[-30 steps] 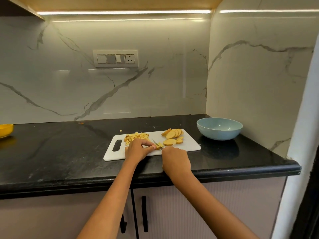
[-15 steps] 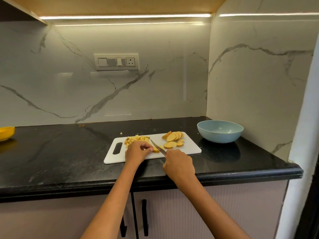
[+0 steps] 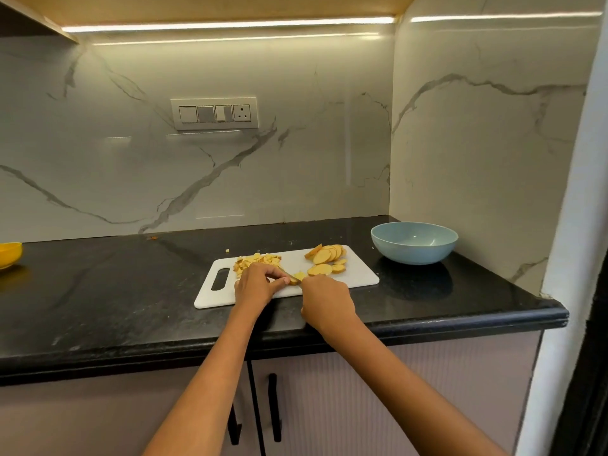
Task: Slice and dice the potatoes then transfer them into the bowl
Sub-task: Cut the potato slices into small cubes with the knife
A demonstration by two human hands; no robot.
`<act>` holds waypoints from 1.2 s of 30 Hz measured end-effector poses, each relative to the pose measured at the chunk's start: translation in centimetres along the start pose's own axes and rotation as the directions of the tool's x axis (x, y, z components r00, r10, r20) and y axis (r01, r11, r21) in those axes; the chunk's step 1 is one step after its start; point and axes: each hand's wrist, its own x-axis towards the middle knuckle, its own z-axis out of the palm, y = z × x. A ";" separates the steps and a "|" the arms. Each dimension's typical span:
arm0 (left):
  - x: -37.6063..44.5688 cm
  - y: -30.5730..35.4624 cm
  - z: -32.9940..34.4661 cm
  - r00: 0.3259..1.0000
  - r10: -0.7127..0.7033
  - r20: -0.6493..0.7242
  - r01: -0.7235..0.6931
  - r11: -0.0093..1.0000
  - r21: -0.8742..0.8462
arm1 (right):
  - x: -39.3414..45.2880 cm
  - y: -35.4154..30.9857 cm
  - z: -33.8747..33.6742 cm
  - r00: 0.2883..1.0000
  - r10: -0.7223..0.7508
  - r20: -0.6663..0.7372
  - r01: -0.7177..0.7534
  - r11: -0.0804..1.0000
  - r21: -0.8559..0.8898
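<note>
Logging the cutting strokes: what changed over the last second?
The knife in the right hand lifted, then came back down onto the slice that the left hand steadies. Slices, diced pile, bowl and cutting board stayed put.

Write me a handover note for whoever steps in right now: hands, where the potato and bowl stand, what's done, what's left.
Left hand: fingers pinch a potato piece on the cutting board.
Right hand: grips the knife, blade down at that piece.
Diced pile sits at the board's back left; uncut slices lie at its back right.
Blue bowl stands right of the board, empty.
Done: slicing, part of the dicing.
Left: dice the remaining slices, then move everything into the bowl.
</note>
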 end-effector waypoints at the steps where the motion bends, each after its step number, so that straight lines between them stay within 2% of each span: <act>1: 0.0 0.0 0.0 1.000 -0.001 0.000 0.001 1.000 0.002 | -0.3 0.0 0.1 1.000 -0.008 -0.007 0.008 1.000 -0.019; 6: -0.1 -0.1 -0.1 1.000 0.005 0.009 -0.005 1.000 0.006 | -0.7 0.1 0.4 0.998 -0.032 -0.047 0.029 0.998 -0.062; 13: 0.2 -0.4 0.0 0.999 -0.016 -0.030 0.015 0.999 -0.047 | -0.4 1.1 0.6 0.996 0.086 -0.032 -0.082 0.988 0.129; 16: 0.4 -0.3 -0.1 0.997 -0.045 -0.055 0.041 0.997 -0.070 | -0.5 1.1 0.7 0.997 0.074 -0.027 -0.069 0.986 0.150; 27: -0.1 0.2 -0.1 1.000 0.004 -0.007 -0.004 1.000 -0.011 | -0.2 0.9 0.5 1.000 0.031 -0.002 -0.030 0.993 0.114; 36: 0.0 0.1 -0.3 1.000 0.025 0.001 -0.025 1.000 -0.015 | 1.2 0.2 -0.1 0.999 -0.018 0.029 0.018 1.000 0.016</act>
